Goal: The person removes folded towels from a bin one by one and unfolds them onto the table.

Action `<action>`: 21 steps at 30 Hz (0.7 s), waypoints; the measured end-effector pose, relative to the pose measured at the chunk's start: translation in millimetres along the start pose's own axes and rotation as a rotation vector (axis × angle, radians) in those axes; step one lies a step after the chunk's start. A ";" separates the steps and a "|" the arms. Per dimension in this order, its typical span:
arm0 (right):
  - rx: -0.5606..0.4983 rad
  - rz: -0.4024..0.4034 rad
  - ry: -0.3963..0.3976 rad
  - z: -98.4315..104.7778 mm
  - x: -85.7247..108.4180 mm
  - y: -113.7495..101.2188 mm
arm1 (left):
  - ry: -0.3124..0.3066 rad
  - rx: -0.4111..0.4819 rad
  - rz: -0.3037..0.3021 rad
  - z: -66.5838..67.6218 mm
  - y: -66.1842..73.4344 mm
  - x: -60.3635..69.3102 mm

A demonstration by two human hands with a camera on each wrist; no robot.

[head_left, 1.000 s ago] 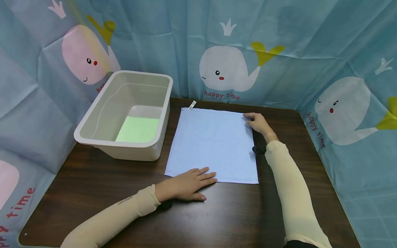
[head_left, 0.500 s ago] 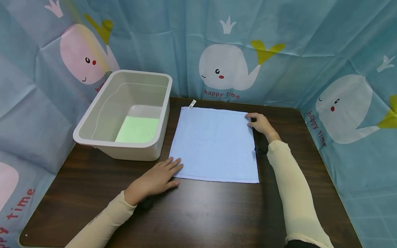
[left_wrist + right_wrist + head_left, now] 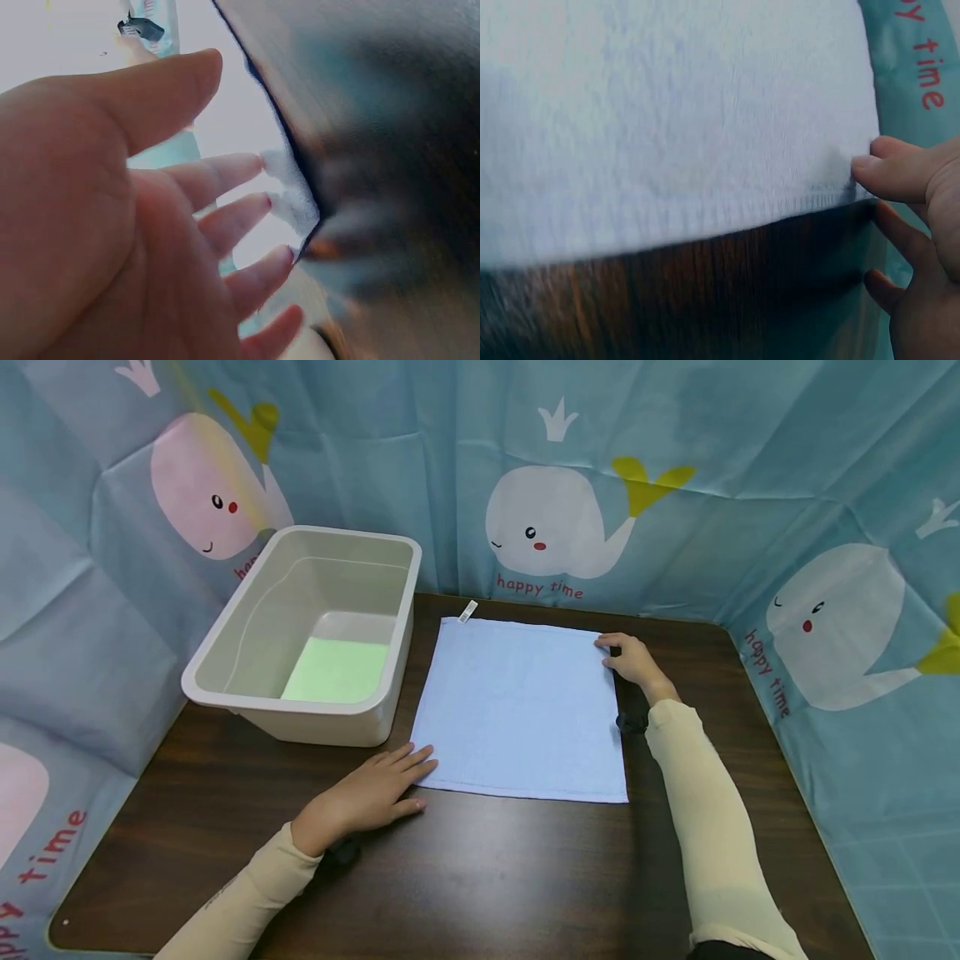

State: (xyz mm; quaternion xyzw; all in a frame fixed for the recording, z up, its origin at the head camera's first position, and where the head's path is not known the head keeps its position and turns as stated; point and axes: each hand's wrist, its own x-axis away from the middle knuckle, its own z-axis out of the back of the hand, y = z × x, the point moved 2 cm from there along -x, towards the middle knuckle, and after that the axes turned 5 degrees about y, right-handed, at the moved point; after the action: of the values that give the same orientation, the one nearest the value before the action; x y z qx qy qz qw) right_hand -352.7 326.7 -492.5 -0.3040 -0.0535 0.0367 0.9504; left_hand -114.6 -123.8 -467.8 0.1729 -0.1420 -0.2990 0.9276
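Note:
A pale blue cloth (image 3: 521, 710) lies spread flat on the table, a small white tag (image 3: 468, 612) at its back left corner. My left hand (image 3: 367, 802) rests with spread fingers on the cloth's front left corner; the left wrist view shows those fingers (image 3: 232, 221) at the cloth's edge. At the back right corner, my right hand (image 3: 636, 664) pinches the cloth. In the right wrist view, the thumb of that hand (image 3: 922, 217) lies on top of the cloth corner (image 3: 840, 176), with other fingers at and below its edge.
A grey plastic bin (image 3: 300, 706) stands left of the cloth, with a flat light green piece (image 3: 337, 670) on its floor. Blue curtains (image 3: 450, 460) printed with whales enclose the dark wooden table (image 3: 480, 877) at the back and sides.
My left hand has slid left along the cloth's front edge to its left corner. My right hand has shifted slightly right at the back right corner, and that corner has moved with it.

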 end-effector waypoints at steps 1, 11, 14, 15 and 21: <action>-0.011 0.003 0.011 0.4 0.2 -1.3 | 0.000 0.012 -0.007 1.2 0.8 0.4; -0.095 0.126 0.026 -0.6 -7.3 -60.9 | 0.081 0.062 -0.137 45.7 31.1 25.5; -0.123 0.188 -0.013 -5.6 -8.2 -90.4 | 0.151 0.018 -0.178 64.4 44.0 40.4; -0.130 0.210 -0.024 -7.7 -8.8 -100.7 | 0.182 0.007 -0.191 70.9 47.8 45.6; -0.181 0.339 -0.094 -18.3 -11.8 -166.4 | 0.384 -0.057 -0.210 108.2 56.5 74.9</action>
State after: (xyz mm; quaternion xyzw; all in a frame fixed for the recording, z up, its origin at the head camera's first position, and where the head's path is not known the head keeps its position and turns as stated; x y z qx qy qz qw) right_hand -356.0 179.8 -411.4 -0.3908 -0.0492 0.2053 0.8959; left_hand -67.3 -151.5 -335.5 0.2143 0.0646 -0.3593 0.9060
